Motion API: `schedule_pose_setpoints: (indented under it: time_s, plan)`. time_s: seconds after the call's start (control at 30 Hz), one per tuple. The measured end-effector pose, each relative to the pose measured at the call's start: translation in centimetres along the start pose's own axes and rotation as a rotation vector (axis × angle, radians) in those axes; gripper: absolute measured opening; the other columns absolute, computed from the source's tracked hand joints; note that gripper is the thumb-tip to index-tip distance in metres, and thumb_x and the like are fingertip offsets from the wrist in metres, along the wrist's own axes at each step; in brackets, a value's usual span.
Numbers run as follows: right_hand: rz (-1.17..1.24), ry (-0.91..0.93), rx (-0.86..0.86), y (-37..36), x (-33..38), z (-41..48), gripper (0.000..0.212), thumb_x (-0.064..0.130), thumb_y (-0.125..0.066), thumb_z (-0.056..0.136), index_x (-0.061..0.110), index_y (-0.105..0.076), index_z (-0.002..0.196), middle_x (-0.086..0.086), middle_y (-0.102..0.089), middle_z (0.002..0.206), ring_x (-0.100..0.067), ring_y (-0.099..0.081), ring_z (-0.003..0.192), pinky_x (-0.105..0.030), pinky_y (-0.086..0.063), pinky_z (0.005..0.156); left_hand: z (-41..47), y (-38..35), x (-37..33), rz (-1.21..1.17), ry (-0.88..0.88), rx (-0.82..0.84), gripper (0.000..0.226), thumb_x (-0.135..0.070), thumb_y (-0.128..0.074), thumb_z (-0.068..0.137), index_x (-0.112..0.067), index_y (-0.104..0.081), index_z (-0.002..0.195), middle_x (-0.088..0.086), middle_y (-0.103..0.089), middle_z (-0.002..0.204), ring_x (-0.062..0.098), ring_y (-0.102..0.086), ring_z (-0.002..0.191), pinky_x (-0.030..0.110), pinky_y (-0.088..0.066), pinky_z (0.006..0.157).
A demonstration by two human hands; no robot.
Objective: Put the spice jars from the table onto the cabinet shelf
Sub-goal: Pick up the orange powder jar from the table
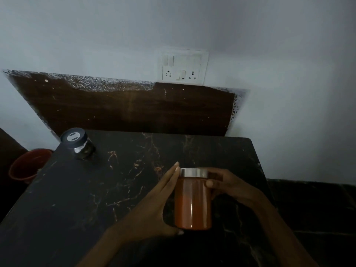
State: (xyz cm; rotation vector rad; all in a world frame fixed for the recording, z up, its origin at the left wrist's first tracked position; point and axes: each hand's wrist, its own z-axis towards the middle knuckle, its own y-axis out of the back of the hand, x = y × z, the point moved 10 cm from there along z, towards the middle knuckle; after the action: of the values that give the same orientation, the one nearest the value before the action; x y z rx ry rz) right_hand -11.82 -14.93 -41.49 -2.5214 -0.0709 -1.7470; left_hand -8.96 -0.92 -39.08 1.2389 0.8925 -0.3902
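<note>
A clear jar of orange-red spice (192, 203) with a silver lid is upright over the black marble table (96, 199), near its middle front. My right hand (229, 185) is wrapped around the jar's right side just under the lid. My left hand (156, 207) lies flat against the jar's left side, thumb under its base. I cannot tell if the jar touches the table. A second jar with a dark lid and dark contents (78, 144) stands at the table's far left corner. No cabinet shelf is in view.
A dark wooden board (134, 110) leans on the white wall behind the table, under a white switch and socket plate (183, 67). A red bucket (28, 164) sits on the floor left of the table. A dark surface (312, 209) lies to the right.
</note>
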Motion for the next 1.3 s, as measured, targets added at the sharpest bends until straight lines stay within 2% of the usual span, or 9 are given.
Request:
schedule_pose_setpoints:
  time_s: [0.2, 0.3, 0.43, 0.6, 0.73, 0.87, 1.0, 1.2, 1.3]
  plan:
    - [-0.001, -0.018, -0.027, -2.0, -1.5, -1.8, 0.042, 0.047, -0.064, 0.076, 0.052, -0.051, 0.115, 0.008, -0.055, 0.123, -0.01, -0.063, 0.104, -0.026, -0.055, 0.076, -1.9, -1.2, -0.8, -0.074, 0.02, -0.057, 0.129, -0.045, -0.083, 0.062, -0.045, 0.018, 0.143, -0.023, 0.016, 0.152, 0.003, -0.022, 0.136, 0.028, -0.047, 0.101]
    - [-0.044, -0.009, -0.018, -3.0, -2.0, -2.7, 0.07, 0.057, -0.071, 0.064, 0.063, -0.034, 0.124, 0.015, -0.038, 0.135, -0.012, -0.053, 0.116, -0.03, -0.054, 0.083, -2.6, -1.3, -0.9, -0.11, 0.028, -0.076, 0.129, -0.042, -0.084, 0.063, -0.043, 0.015, 0.145, -0.024, 0.015, 0.152, -0.005, -0.014, 0.137, 0.026, -0.046, 0.101]
    - [-0.19, -0.013, 0.103, -4.9, -2.9, -4.4, 0.115, 0.037, -0.083, 0.058, 0.071, 0.0, 0.129, 0.015, -0.017, 0.15, -0.013, -0.035, 0.132, -0.04, -0.04, 0.105, -3.0, -1.3, -0.9, -0.141, 0.045, -0.089, 0.129, -0.04, -0.085, 0.061, -0.043, 0.012, 0.145, -0.023, 0.01, 0.152, -0.004, -0.02, 0.136, 0.025, -0.051, 0.092]
    - [-0.352, -0.063, 0.07, -5.6, -3.2, -5.2, 0.129, 0.03, -0.086, 0.058, 0.078, 0.019, 0.115, 0.011, 0.001, 0.155, -0.012, -0.021, 0.136, -0.031, -0.03, 0.105, -3.1, -1.8, -0.7, -0.197, 0.063, -0.075, 0.129, -0.036, -0.086, 0.061, -0.039, 0.01, 0.147, -0.024, 0.005, 0.151, -0.001, -0.026, 0.134, 0.021, -0.048, 0.095]
    - [-0.397, 0.0, 0.007, -5.4, -2.4, -5.4, 0.13, 0.028, -0.087, 0.058, 0.072, 0.017, 0.123, 0.026, 0.002, 0.147, -0.008, -0.021, 0.132, -0.024, -0.032, 0.1, -3.1, -2.0, -0.8, -0.239, 0.065, -0.064, 0.129, -0.035, -0.087, 0.061, -0.043, 0.011, 0.145, -0.025, 0.005, 0.15, -0.002, -0.026, 0.134, 0.019, -0.048, 0.094]
    - [-0.448, 0.047, -0.007, -5.7, -1.7, -5.3, 0.127, 0.03, -0.087, 0.057, 0.069, 0.012, 0.127, 0.045, 0.0, 0.131, 0.01, -0.025, 0.119, -0.01, -0.032, 0.088, -2.9, -2.2, -1.7, -0.144, 0.04, -0.053, 0.132, -0.048, -0.084, 0.059, -0.05, 0.02, 0.14, -0.028, 0.022, 0.149, -0.001, -0.001, 0.141, 0.031, -0.04, 0.107]
    - [-0.523, 0.057, -0.008, -6.0, -1.5, -5.2, 0.128, 0.034, -0.086, 0.058, 0.067, 0.017, 0.127, 0.054, 0.006, 0.123, 0.013, -0.022, 0.117, -0.013, -0.03, 0.092, -2.5, -2.0, -2.6, -0.01, 0.012, -0.08, 0.129, -0.057, -0.08, 0.058, -0.049, 0.018, 0.141, -0.024, 0.021, 0.15, 0.0, 0.004, 0.141, 0.037, -0.035, 0.11]
    - [-0.425, -0.007, 0.029, -4.8, -1.5, -6.0, 0.131, 0.034, -0.088, 0.055, 0.072, 0.016, 0.124, 0.036, -0.003, 0.136, -0.006, -0.023, 0.128, -0.033, -0.032, 0.102, -2.5, -1.1, -2.6, -0.157, 0.025, -0.112, 0.126, -0.048, -0.085, 0.057, -0.052, 0.007, 0.142, -0.027, 0.009, 0.149, -0.006, -0.012, 0.137, 0.015, -0.041, 0.101]
    - [-0.421, -0.005, 0.024, -4.8, -1.2, -6.1, 0.128, 0.032, -0.088, 0.055, 0.072, 0.011, 0.126, 0.03, -0.008, 0.14, -0.007, -0.027, 0.129, -0.032, -0.036, 0.102, -2.6, -1.4, -2.8, -0.196, 0.019, -0.094, 0.127, -0.047, -0.086, 0.057, -0.05, 0.007, 0.144, -0.026, 0.012, 0.15, -0.004, -0.01, 0.139, 0.022, -0.042, 0.104]
